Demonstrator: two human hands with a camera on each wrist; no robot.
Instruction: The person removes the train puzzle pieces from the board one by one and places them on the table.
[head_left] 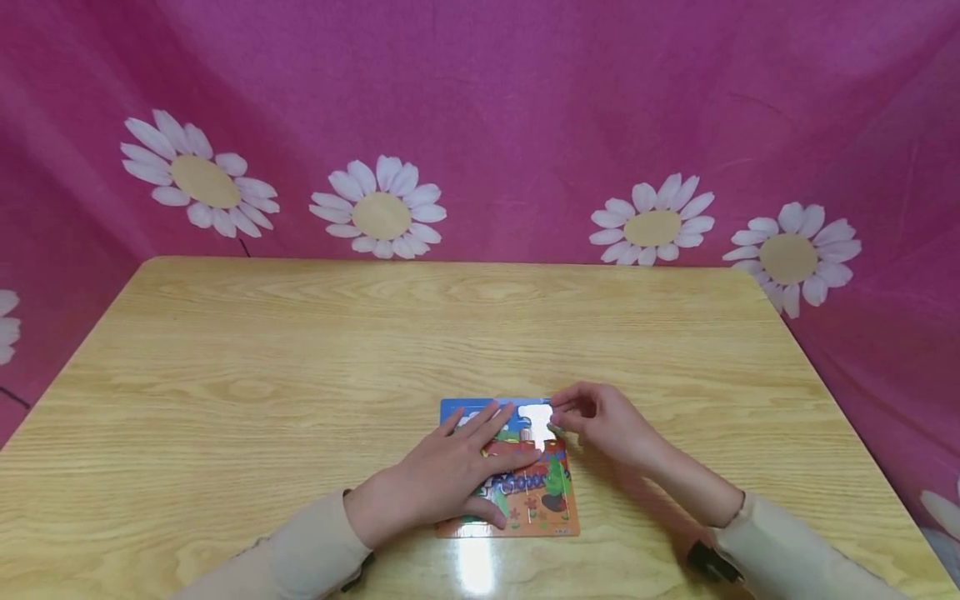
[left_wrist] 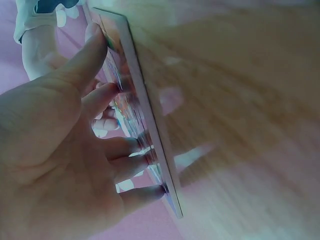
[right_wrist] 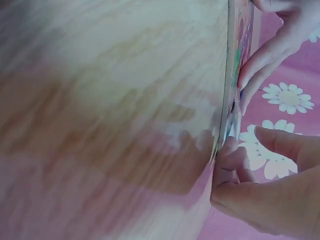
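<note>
A colourful jigsaw puzzle (head_left: 517, 525) lies flat near the front of the wooden table. My left hand (head_left: 457, 471) spreads over its left and middle part, with straight fingertips resting on the picture; the left wrist view shows those fingertips on the puzzle's face (left_wrist: 112, 37). At the upper right edge, my right hand (head_left: 611, 425) curls its fingers and pinches a puzzle piece (head_left: 555, 430), mostly hidden by the fingers. Just left of these fingertips is a bright white, piece-shaped patch (head_left: 536, 417); glare or bare backing, I cannot tell. The right wrist view shows the curled fingers (right_wrist: 232, 162) against the puzzle's edge.
The pale wooden table (head_left: 300, 333) extends around the puzzle and has a glossy reflection in front. A pink cloth (head_left: 510, 125) with large white daisies hangs behind the table and at its sides.
</note>
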